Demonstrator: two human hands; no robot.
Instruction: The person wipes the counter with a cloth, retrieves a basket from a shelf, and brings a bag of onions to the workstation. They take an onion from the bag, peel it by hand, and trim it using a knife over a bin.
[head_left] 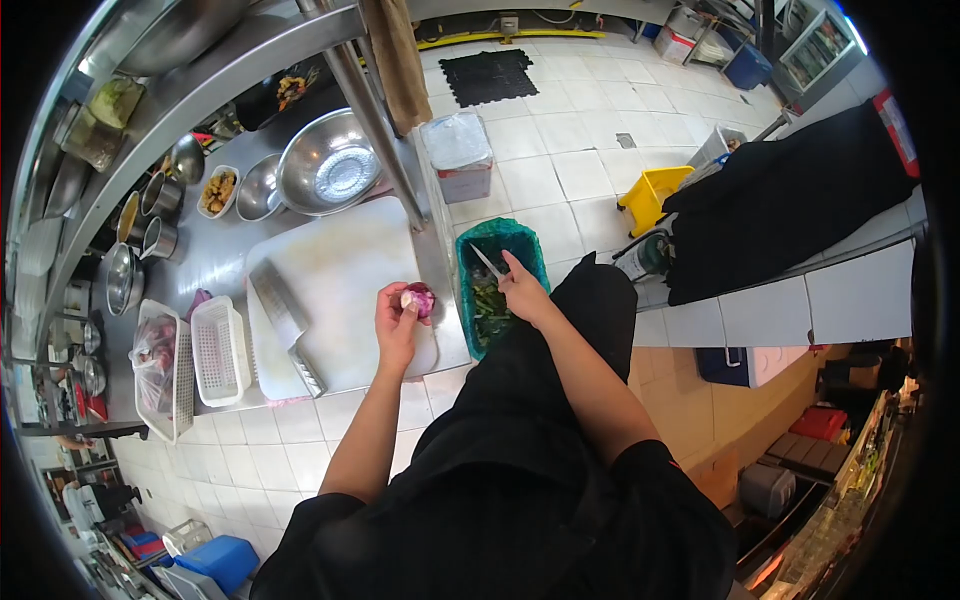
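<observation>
My left hand (396,325) grips a purple onion (418,300) with a pale patch on it, over the right edge of the white cutting board (340,245). In my right hand (523,290) is a small knife (487,262), its blade pointing up and to the left. That hand is above a bin lined with a green bag (530,240), which holds green leafy scraps (490,305). A broad cleaver (278,305) lies on the left part of the board, its handle toward me.
Left of the board stand a white plastic basket (220,350) and another basket (168,390) with a filled clear bag. Steel bowls (330,160) sit behind the board, beside a shelf post (375,110). A lidded bucket (458,155) and yellow mop bucket (655,198) stand on the floor.
</observation>
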